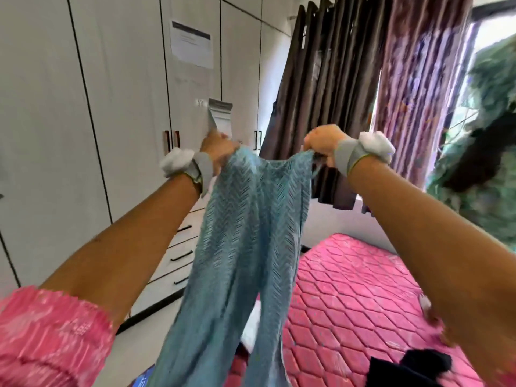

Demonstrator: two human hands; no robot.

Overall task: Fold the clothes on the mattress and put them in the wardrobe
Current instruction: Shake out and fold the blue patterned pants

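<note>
Both hands, left hand (216,148) and right hand (324,143), pinched the limp blue-grey zigzag-knit garment (240,233) mid-frame; I judged it light, best held by its top edge.

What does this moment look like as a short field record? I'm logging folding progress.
held item: blue knit garment, hanging full length, unfolded
left hand: grips one top corner
right hand: grips the other top corner
mattress: pink quilted, below right
other clothing: black garment lying on mattress
wardrobe: white, visible doors closed, left of garment
folding: not yet begun on this piece
</note>
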